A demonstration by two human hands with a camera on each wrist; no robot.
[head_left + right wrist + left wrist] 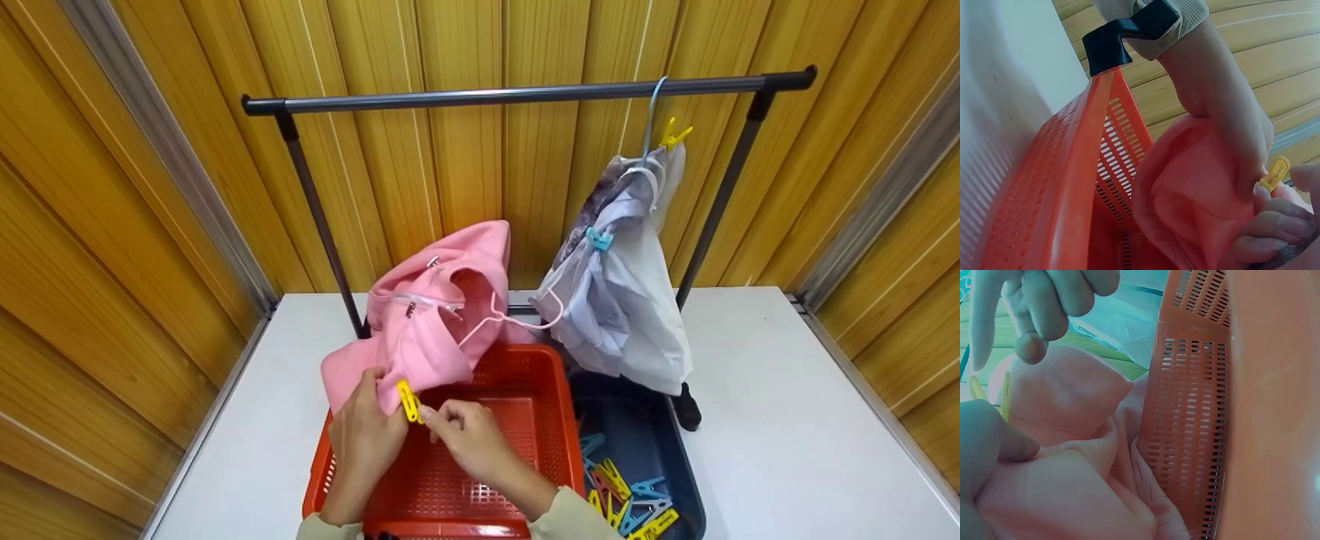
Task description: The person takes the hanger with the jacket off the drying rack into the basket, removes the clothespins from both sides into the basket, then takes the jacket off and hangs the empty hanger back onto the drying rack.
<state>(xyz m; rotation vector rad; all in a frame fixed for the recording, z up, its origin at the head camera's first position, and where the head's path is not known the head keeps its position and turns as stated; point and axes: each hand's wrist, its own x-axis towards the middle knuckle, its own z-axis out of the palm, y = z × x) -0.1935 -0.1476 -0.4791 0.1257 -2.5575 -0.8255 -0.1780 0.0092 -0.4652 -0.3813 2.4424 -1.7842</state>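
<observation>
1. Upper centre: garment rack (472,96), before the panelled wall (465,45).
2. Right of centre: laundry (660,315) on the rack's hanger (649,124).
3. Centre: zip jacket (420,352), partly over the basket (564,420).
4. Lower centre: basket; above it, left hand (367,439) at the zip jacket's near edge, right hand (476,442) to its right, 1 clothespin (409,403) between.
5. Lower right: clothespins (613,480) in the tub (637,420).

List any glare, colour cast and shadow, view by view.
Head: bright glare on the floor and front rim of the red basket; left wrist: blue-green cast, bright spot at the right edge; right wrist: striped shadows on the white table, lower left.
</observation>
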